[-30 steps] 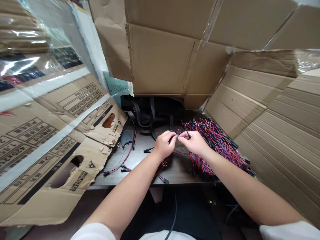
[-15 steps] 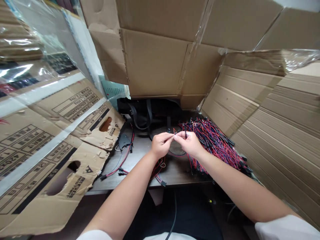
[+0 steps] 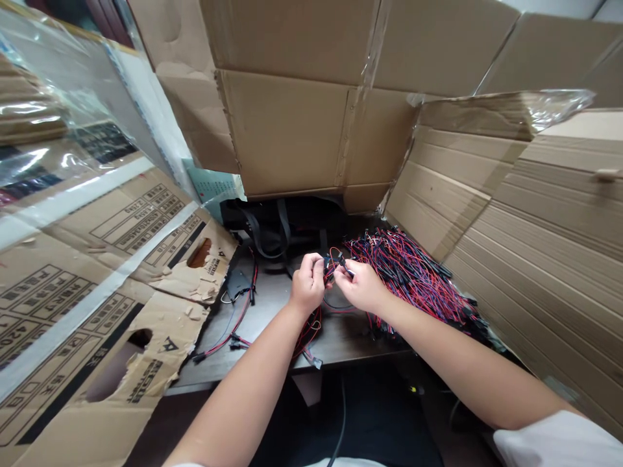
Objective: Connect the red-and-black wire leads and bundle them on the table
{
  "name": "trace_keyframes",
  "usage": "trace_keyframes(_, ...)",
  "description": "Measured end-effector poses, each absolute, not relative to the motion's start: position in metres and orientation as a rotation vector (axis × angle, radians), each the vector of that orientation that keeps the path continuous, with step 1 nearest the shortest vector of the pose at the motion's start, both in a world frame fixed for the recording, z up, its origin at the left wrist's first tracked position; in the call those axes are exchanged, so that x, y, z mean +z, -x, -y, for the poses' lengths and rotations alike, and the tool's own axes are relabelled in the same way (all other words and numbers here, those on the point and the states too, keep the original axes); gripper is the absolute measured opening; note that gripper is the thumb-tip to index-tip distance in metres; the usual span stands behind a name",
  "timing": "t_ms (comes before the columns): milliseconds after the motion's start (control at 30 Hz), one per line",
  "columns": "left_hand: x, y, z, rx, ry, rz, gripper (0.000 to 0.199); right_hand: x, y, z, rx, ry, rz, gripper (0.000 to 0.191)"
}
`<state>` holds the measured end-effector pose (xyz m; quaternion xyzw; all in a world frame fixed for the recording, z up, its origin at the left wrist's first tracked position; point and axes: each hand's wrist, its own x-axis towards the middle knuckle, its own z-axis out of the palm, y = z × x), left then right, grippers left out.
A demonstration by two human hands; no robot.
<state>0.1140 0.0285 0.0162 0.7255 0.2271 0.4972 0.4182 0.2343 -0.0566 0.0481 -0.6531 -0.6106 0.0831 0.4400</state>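
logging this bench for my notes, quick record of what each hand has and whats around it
left hand: pinching a red-and-black wire lead
right hand: pinching the same lead, close to the left hand
beside the hands: heap of red, black and blue wire leads, to the right
also on the table: loose leads
surface: dark wooden table
around: cardboard cartons, black strapped bag

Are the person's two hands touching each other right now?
Apart. The head view shows a gap between the fingertips of the left hand and the right hand, with small black connectors on wires between them.
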Motion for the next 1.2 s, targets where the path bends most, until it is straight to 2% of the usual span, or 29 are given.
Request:
trace_keyframes(333, 0.021, -0.114, -0.025, 1.278, -1.779, -0.608, 0.023, 0.046, -0.234, 0.056, 0.194, 1.51, 1.285, 0.023)
trace_keyframes(600, 0.021, -0.117, -0.03, 1.235, -1.672, -0.576, 0.026, 0.061, -0.243, 0.058, 0.587, 1.36, 0.947, 0.012)
trace_keyframes(800, 0.024, -0.119, -0.027, 1.14, -1.555, -0.516, 0.029, 0.072, -0.247, 0.062, 0.889, 1.277, 0.821, 0.032)
trace_keyframes(1100, 0.02, -0.115, -0.025, 1.224, -1.745, -0.517, 0.024, 0.061, -0.255, 0.059, 0.544, 1.466, 1.095, 0.032)
trace_keyframes(1200, 0.02, -0.116, -0.025, 1.185, -1.733, -0.519, 0.026, 0.059, -0.256, 0.058, 0.543, 1.473, 1.094, 0.033)
